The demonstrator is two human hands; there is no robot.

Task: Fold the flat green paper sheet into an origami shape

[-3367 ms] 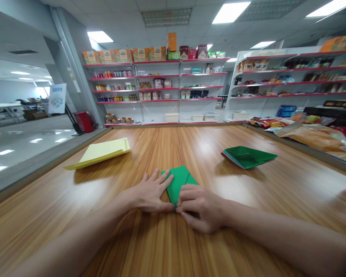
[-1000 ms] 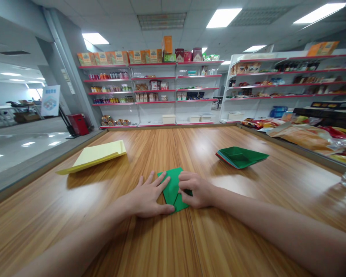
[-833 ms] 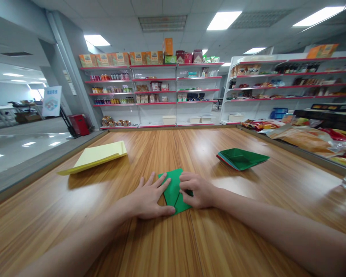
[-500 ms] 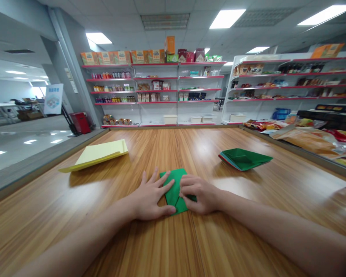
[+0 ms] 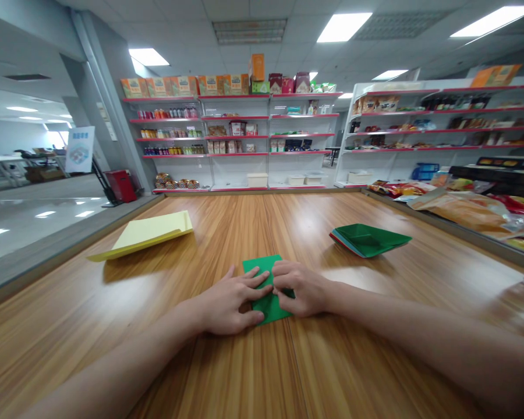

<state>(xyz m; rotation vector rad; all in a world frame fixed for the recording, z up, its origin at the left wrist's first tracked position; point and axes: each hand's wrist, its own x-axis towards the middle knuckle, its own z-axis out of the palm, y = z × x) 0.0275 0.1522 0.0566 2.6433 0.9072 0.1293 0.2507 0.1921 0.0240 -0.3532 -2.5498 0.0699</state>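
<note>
A folded sheet of green paper [image 5: 274, 309] lies on the wooden table in front of me. My left hand [image 5: 233, 299] rests on its left side with the fingers spread and stretched out, thumb near the lower edge. On the right side of the sheet, my right hand [image 5: 301, 286] has its fingers curled and closed on the paper, with thumb and forefinger close together near the middle. Part of the sheet is hidden under both hands.
Yellow paper sheets [image 5: 151, 231] lie on the left of the table [image 5: 227, 378]. A stack of folded papers, green on top [image 5: 373, 240], sits at the right. Packaged goods [image 5: 467, 212] line the right edge. Stocked shelves [image 5: 236, 154] stand beyond.
My left hand's fingers have drawn closer together and shifted on the paper. The right hand has moved slightly up and away from me, and the paper's lower right shows more.
</note>
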